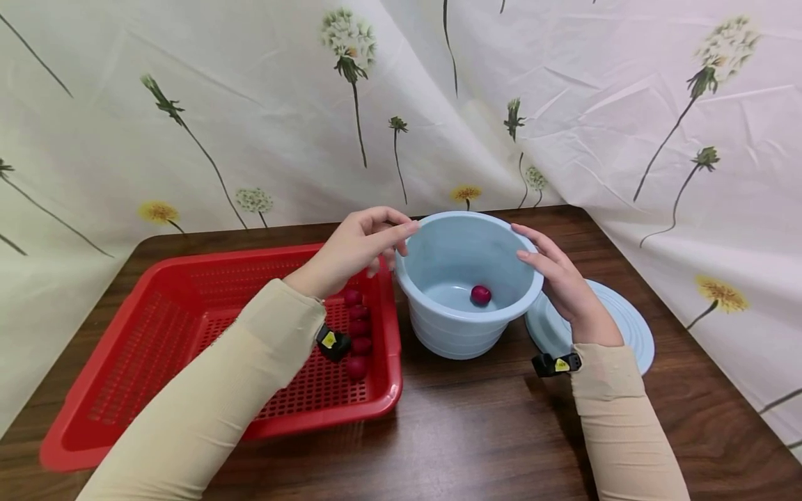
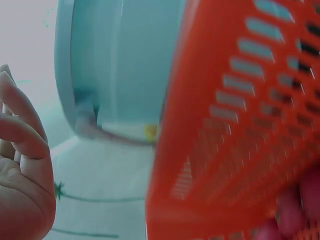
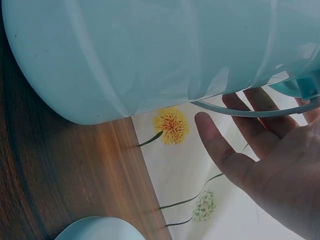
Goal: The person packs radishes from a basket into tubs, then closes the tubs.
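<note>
Cloth backdrop [image 1: 263, 104], 1: white, printed with dandelions, standing behind the bench.
Bench [image 1: 464, 431], 1: dark wood grain, carrying all the vessels.
Basket [image 1: 385, 348], 1: red, perforated, at the left.
Bucket [image 1: 451, 334], 1: pale blue, upright on the bench just right of the basket; one handle [image 3: 260, 113] visible at its side.
Lid [image 1: 629, 327], 1: pale blue, ringed, on the bench right of the bucket, partly behind the right arm.
Sleeves [image 1: 232, 390], 2: cream, one per forearm.
Grips, 2, bare hands: left grip [image 1: 354, 247] at the bucket's left rim, fingers loosely bent, nothing held; right grip [image 1: 567, 285] holding the bucket's right rim, thumb over the edge, fingers along the outside.
Wrist devices [image 1: 333, 344], 2: black, yellow-marked, one per wrist.
Dark red balls [image 1: 359, 346], 6 visible: five in a row along the basket's right side, one ball [image 1: 481, 295] on the bucket's floor
</note>
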The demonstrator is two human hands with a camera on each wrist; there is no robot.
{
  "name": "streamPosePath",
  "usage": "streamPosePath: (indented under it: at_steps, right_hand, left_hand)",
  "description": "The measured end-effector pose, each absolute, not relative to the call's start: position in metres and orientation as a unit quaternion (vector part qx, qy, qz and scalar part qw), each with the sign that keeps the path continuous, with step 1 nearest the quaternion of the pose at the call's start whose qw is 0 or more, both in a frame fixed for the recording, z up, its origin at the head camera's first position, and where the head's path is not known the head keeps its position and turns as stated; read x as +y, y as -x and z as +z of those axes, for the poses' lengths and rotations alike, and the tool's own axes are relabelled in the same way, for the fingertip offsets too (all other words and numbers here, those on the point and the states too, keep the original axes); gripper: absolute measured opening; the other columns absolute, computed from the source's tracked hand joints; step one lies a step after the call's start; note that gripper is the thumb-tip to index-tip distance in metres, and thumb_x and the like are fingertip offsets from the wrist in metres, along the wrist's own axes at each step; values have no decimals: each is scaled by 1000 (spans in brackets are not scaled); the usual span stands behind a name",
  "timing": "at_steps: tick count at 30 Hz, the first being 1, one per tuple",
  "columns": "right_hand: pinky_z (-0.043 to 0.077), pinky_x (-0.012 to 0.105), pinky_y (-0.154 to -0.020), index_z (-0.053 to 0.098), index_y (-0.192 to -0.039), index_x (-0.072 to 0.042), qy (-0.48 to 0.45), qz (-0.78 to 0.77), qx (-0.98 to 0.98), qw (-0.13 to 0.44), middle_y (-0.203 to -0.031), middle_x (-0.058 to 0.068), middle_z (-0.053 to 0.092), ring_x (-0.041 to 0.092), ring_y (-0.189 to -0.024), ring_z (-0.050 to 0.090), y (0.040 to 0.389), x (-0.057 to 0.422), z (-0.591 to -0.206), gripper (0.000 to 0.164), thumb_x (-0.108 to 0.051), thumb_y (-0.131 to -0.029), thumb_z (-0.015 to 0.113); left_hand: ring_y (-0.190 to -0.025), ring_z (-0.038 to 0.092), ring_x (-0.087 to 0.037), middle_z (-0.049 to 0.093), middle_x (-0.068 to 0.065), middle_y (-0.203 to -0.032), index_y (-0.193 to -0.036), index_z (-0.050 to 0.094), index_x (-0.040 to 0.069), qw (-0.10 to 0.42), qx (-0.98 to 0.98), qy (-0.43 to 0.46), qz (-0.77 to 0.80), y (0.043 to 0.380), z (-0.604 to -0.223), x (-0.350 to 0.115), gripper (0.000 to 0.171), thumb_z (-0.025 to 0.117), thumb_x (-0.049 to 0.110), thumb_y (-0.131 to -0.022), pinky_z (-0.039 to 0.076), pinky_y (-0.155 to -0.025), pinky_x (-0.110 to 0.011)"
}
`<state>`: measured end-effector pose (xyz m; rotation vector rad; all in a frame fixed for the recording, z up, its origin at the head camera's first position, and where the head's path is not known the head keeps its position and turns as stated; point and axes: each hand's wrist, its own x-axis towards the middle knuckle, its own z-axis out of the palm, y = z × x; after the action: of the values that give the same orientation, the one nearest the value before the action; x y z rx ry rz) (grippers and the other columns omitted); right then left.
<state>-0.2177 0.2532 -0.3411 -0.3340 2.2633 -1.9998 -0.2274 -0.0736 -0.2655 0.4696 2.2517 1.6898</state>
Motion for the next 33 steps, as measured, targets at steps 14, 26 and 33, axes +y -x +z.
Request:
streamPosePath:
  at_steps: [14, 26, 33]
  right_hand:
    - [45, 24, -94, 32, -153, -18, 109, -654, 747, 52, -152, 7, 33, 14, -125, 44, 218, 255, -341, 53, -27, -103, 46]
    - [46, 22, -93, 32, -153, -17, 109, -656, 745, 53, -151, 8, 34, 14, -124, 46, 218, 254, -342, 53, -27, -103, 46]
    - [46, 23, -94, 32, -153, -17, 112, -657, 744, 52, -151, 7, 34, 15, -125, 45, 218, 254, -342, 53, -26, -103, 46]
  left_hand:
    - [-75, 58, -17, 67, -5, -95, -119, 65, 18, 120, 842, -137, 508, 240, -287, -115, 34, 63, 42, -95, 43, -54, -25]
    - [-79, 61, -21, 68, -15, -103, -123, 62, 14, 126, 867, -125, 467, 252, -315, -143, 40, 61, 45, -97, 46, -56, -28]
    - [-81, 64, -26, 67, -20, -108, -125, 61, 14, 158, 872, -129, 445, 256, -334, -149, 40, 63, 41, -96, 45, -55, -29]
